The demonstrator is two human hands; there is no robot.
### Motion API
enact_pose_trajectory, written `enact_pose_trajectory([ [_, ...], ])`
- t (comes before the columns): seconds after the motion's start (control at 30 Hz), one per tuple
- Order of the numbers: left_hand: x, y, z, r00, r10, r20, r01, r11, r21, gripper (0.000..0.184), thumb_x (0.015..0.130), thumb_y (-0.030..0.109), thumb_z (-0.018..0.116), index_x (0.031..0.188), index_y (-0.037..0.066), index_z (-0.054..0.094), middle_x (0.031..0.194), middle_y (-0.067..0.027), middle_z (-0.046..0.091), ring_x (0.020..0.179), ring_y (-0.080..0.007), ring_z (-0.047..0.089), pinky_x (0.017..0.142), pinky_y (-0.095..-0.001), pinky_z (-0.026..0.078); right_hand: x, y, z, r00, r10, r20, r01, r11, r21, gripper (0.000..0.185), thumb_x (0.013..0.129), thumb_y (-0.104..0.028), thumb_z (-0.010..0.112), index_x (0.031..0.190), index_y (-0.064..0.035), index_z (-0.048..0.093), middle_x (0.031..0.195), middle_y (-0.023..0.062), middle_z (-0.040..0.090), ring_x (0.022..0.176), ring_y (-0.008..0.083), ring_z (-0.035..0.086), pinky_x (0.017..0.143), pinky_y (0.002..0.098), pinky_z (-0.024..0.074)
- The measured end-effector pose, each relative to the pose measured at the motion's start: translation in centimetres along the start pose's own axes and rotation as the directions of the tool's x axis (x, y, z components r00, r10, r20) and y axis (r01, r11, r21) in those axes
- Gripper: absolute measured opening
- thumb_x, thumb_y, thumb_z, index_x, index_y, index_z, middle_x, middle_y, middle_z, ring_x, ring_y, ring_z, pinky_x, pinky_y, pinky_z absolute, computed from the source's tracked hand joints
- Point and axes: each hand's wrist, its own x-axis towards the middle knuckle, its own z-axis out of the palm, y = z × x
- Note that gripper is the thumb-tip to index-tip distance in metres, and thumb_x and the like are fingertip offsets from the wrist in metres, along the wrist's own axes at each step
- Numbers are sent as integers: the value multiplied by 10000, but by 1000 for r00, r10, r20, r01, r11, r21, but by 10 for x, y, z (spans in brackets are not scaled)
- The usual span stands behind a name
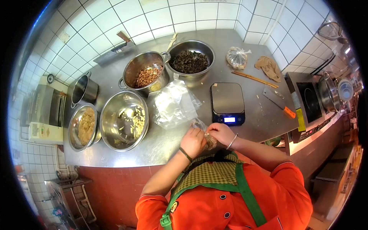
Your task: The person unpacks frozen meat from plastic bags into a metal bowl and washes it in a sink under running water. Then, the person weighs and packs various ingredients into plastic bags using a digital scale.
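Note:
Close to my body, at the table's front edge, my left hand (193, 142) and my right hand (221, 133) are both closed on a small clear plastic bag (211, 143). Its lower part looks filled with something brownish, partly hidden by my fingers. Just beyond my left hand lies a stack of clear plastic bags (174, 103). A kitchen scale (227, 100) with a lit display stands ahead of my right hand. Left of the bags is a steel bowl (111, 109) with pale sliced pieces in it.
Behind stand a pot (163, 79) of peanuts and a bowl (209, 69) of dark food. A bowl (73, 134) of pale food and an empty-looking pot (92, 92) are left. A tied bag (237, 58), chopsticks (256, 79), a cloth (269, 68) and an orange-handled knife (278, 104) lie right.

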Motion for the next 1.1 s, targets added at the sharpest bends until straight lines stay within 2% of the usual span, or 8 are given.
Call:
enact_pose_trajectory([
  [0.07, -2, -4, -4, 999, -26, 35, 27, 1000, -12, 98, 628, 50, 578, 655, 21, 488, 681, -122, 493, 656, -311, 494, 611, -383, 429, 1, 12, -5, 948, -296, -119, 271, 944, -191, 96, 766, -63, 497, 808, 0, 555, 705, 31, 526, 644, 93, 477, 582, 232, 389],
  [0.17, -10, -6, -1, 994, -74, 83, 75, 997, -3, 82, 636, 49, 576, 661, 23, 503, 674, -123, 502, 660, -312, 500, 614, -379, 430, -9, 15, -7, 984, -170, -52, 161, 977, -138, 60, 752, -64, 504, 770, -11, 523, 677, 57, 524, 613, 146, 480, 589, 274, 404],
  [0.33, 19, 13, -36, 997, -48, 52, 56, 985, -163, 117, 666, 41, 593, 780, 21, 571, 804, -133, 570, 768, -313, 537, 689, -371, 438, -26, -60, -29, 930, -332, 159, 252, 889, 382, 83, 788, -81, 506, 863, -49, 491, 710, -29, 472, 632, 55, 426, 556, 194, 358],
  [0.43, 44, 26, -60, 995, -80, -53, 69, 982, -178, 231, 678, 48, 610, 902, 12, 564, 921, -147, 569, 866, -317, 533, 756, -369, 427, -22, -97, -80, 976, -217, 33, 179, 873, 453, 91, 783, -87, 509, 869, -58, 503, 712, -30, 477, 637, 52, 438, 554, 193, 368],
  [0.77, -3, 4, -50, 926, -364, -97, 348, 926, -147, 241, 724, 76, 594, 956, 17, 564, 975, -174, 554, 910, -337, 514, 806, -390, 399, 79, -128, -272, 759, -346, -552, 246, 937, -249, 112, 762, -62, 499, 860, -25, 539, 733, 33, 559, 655, 115, 521, 610, 227, 426],
  [0.9, -18, -2, -47, 894, -431, -123, 419, 901, -114, 192, 728, 69, 579, 913, 19, 574, 917, -157, 573, 877, -327, 523, 789, -388, 399, 144, -120, -339, 623, -407, -668, 271, 913, -304, 111, 756, -59, 498, 849, -30, 551, 697, 47, 559, 639, 129, 534, 601, 242, 435],
  [0.97, -14, 2, -50, 880, -469, -80, 463, 883, -81, 189, 713, 43, 567, 899, 17, 584, 916, -143, 579, 892, -309, 525, 798, -373, 395, 176, -115, -358, 592, -142, -793, 223, 975, -7, 89, 765, -38, 474, 825, -58, 536, 714, 36, 543, 530, 116, 475, 475, 238, 387],
  [1.1, -7, 6, -48, 862, -504, -56, 500, 863, -74, 178, 721, 49, 562, 895, 20, 588, 905, -139, 580, 887, -308, 527, 792, -371, 394, 241, -49, -411, 538, -94, -838, 88, 995, -55, 146, 775, -46, 452, 875, -50, 558, 763, 80, 581, 533, 156, 528, 468, 268, 421],
])
